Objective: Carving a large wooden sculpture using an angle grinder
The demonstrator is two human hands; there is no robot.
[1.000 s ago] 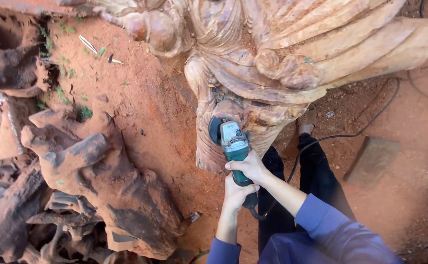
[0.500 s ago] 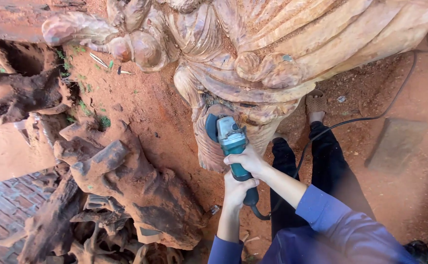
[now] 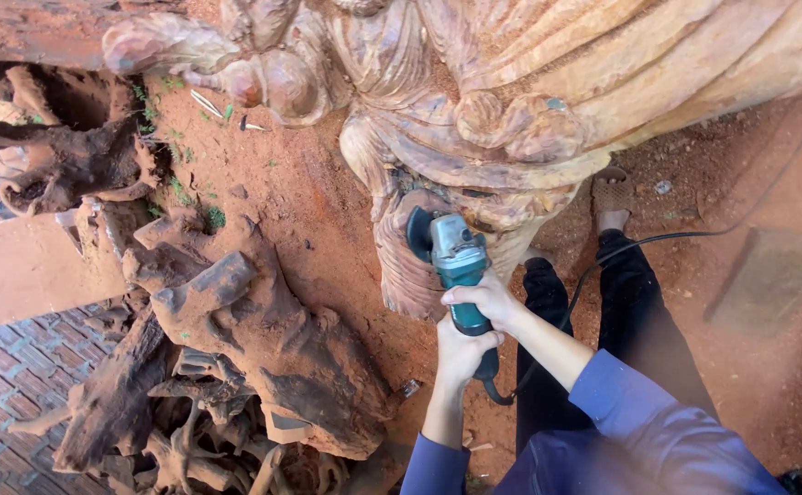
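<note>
A teal and grey angle grinder (image 3: pixel 456 257) points up at the lower part of a large carved wooden sculpture (image 3: pixel 474 110). Its dark disc guard sits against a rough, rounded wood lobe (image 3: pixel 406 266). My right hand (image 3: pixel 482 301) wraps the middle of the grinder body. My left hand (image 3: pixel 461 353) grips the rear of the handle just below it. A black power cord (image 3: pixel 621 247) loops from the tool's tail past my dark trousers and off to the right. Both forearms wear blue sleeves.
Gnarled reddish root stumps (image 3: pixel 236 339) pile up at the left, over a brick-paved patch (image 3: pixel 7 385). A flat board (image 3: pixel 30 266) lies at the far left. Red dirt ground (image 3: pixel 749 367) spreads to the right, with a flat slab (image 3: pixel 768 275). My sandalled foot (image 3: pixel 612 197) rests under the sculpture.
The view has shifted, so the sculpture and stumps sit lower and further right in frame. Both hands keep the same grip on the grinder against the wood.
</note>
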